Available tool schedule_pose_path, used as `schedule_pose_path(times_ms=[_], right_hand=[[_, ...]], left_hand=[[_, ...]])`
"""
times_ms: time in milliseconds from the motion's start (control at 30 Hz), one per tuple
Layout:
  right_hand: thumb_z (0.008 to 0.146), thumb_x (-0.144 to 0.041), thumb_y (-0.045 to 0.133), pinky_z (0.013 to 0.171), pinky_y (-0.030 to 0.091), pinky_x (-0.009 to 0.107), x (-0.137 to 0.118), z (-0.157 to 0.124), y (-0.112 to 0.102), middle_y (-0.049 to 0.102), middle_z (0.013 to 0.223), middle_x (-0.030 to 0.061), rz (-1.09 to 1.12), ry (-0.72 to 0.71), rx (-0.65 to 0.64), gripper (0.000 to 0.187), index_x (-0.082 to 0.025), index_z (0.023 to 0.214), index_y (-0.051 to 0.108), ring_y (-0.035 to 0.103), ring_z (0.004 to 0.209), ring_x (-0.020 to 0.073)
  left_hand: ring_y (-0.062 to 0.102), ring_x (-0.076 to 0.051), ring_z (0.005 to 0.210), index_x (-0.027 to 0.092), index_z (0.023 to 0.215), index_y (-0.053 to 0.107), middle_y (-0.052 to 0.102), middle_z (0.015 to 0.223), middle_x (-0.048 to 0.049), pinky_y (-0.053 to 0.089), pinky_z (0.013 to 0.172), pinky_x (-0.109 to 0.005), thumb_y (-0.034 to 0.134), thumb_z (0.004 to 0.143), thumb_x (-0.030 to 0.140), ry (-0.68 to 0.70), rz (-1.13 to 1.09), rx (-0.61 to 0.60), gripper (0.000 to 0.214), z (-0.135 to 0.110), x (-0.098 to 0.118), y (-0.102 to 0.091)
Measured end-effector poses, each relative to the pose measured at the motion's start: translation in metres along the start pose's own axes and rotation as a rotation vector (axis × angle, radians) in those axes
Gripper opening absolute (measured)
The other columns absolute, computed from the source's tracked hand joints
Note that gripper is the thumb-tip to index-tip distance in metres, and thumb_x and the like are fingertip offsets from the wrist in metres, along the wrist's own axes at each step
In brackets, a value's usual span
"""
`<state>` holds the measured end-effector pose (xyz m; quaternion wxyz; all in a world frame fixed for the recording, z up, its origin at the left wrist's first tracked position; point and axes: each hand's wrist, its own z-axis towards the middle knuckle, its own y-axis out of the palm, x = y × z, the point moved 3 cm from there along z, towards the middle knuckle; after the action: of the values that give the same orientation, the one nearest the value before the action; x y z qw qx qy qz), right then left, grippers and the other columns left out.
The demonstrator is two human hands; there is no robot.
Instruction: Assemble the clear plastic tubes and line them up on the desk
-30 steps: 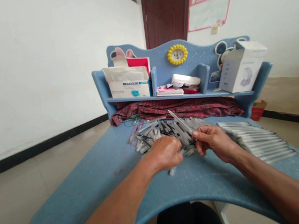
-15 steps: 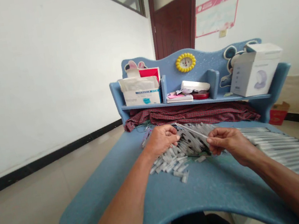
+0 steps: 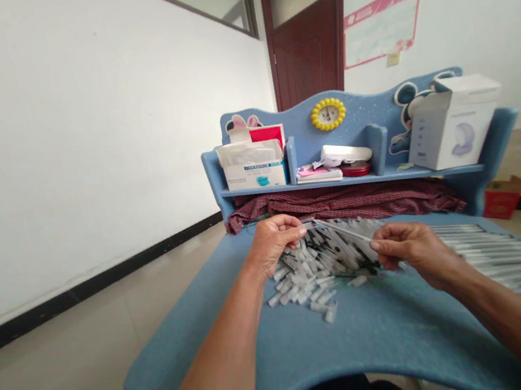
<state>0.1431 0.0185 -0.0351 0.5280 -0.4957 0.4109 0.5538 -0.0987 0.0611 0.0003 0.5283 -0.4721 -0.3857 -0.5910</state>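
My left hand [image 3: 275,240] pinches a small translucent pen cap [image 3: 308,221] between thumb and fingertips. A thin pale pen [image 3: 346,231] slants from its tip near that cap down to my right hand [image 3: 407,249], which grips its other end, fingers closed. Whether tip and cap touch, I cannot tell. Below both hands lies a heap of loose translucent caps [image 3: 302,284], with more long pieces and dark bits [image 3: 336,249] behind. Right of my right hand, several capped-looking pens [image 3: 508,261] lie side by side in a row.
The blue desk [image 3: 325,356] has a curved front edge. At its back lies a checked cloth [image 3: 341,202] under a shelf holding a mask box [image 3: 256,174], a red round tin [image 3: 355,170] and a white carton [image 3: 452,128]. A red box [image 3: 503,197] stands on the floor.
My left hand now shows a cap at its fingertips, and its fingers have drawn together. The pen's tip has come up to the cap. The whole view has shifted slightly.
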Motion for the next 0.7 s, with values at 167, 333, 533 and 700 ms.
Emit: schedule_pose_path(times_ms=[167,333,533,700], right_hand=[[0.06,-0.041,0.075,0.044,0.039,0.022,0.0,-0.001,0.002,0.059,0.047,0.0001,-0.024,0.019,-0.032,0.031,-0.015,0.062,0.059,0.049,0.042,0.0093],[0.058,-0.041,0.076,0.045,0.04,0.023,0.002,-0.001,0.004,0.06,0.047,-0.0001,-0.033,0.043,-0.048,0.031,-0.015,0.061,0.059,0.05,0.042,0.0096],[0.059,-0.044,0.074,0.045,0.04,0.023,0.004,-0.004,0.01,0.058,0.047,-0.0013,-0.048,0.037,-0.069,0.032,-0.017,0.062,0.057,0.049,0.042,0.0099],[0.067,-0.047,0.068,0.047,0.04,0.024,0.007,-0.008,0.018,0.058,0.049,-0.002,-0.056,0.005,-0.129,0.032,-0.019,0.067,0.053,0.051,0.043,0.0112]], left_hand=[[0.046,-0.005,0.042,0.011,0.07,0.065,0.058,0.053,0.0022,0.037,0.043,-0.018,0.078,0.053,0.024,-0.027,-0.048,0.018,0.025,0.0,0.001,-0.001],[0.046,-0.005,0.044,0.012,0.07,0.065,0.058,0.055,0.0026,0.037,0.044,-0.018,0.077,0.053,0.023,-0.04,-0.066,0.006,0.024,-0.002,0.002,0.0],[0.052,-0.007,0.045,0.013,0.075,0.061,0.063,0.06,-0.0009,0.039,0.045,-0.018,0.071,0.062,0.023,-0.088,-0.09,-0.107,0.02,-0.005,0.0,0.005],[0.048,-0.006,0.039,0.014,0.076,0.057,0.061,0.055,0.0,0.036,0.04,-0.017,0.068,0.065,0.025,-0.099,-0.162,-0.132,0.019,-0.006,0.0,0.009]])
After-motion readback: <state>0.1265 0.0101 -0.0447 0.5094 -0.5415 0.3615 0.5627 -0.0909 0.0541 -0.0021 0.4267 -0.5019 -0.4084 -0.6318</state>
